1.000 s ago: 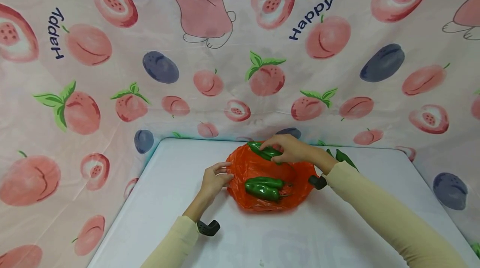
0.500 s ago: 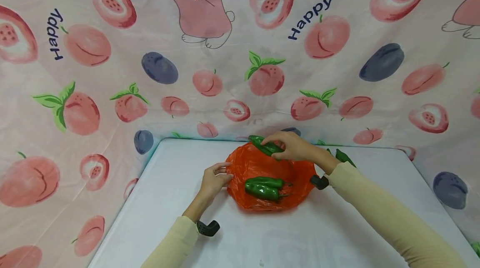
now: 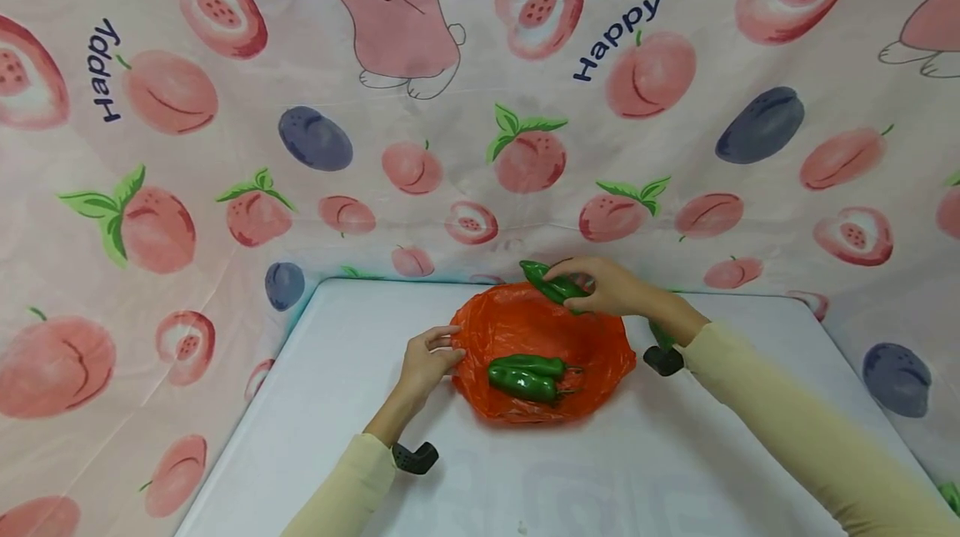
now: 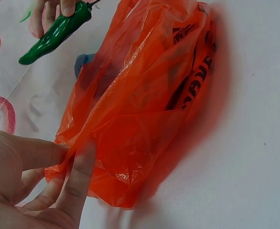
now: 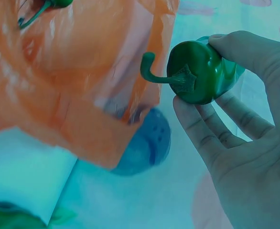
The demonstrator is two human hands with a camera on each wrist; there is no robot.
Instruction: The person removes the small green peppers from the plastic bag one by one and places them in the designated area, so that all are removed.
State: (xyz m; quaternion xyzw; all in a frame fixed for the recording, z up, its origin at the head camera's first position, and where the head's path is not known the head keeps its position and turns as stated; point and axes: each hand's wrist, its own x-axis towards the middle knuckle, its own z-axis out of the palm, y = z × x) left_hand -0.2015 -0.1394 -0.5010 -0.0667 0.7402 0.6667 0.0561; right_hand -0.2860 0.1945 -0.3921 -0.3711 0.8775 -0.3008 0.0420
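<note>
An orange-red plastic bag (image 3: 517, 324) lies open on the white table, with two green peppers (image 3: 528, 376) inside it. My left hand (image 3: 428, 360) pinches the bag's left rim; in the left wrist view the thumb and fingers have the thin plastic (image 4: 125, 157) between them. Above the bag's back edge, my right hand (image 3: 611, 287) holds another green pepper (image 3: 553, 284). The right wrist view shows this pepper (image 5: 192, 71) stem-end on, gripped between thumb and fingertips, apart from the bag.
Partly hidden behind the right wrist is more green produce (image 3: 660, 337) on the table. A fruit-printed cloth (image 3: 465, 170) hangs behind the white table (image 3: 360, 312), close to its back edge. Dark wrist cameras (image 3: 415, 458) sit on both wrists.
The right hand has lifted the pepper upward and carried it to the right, away from the bag's opening. The left hand stays at the bag's rim.
</note>
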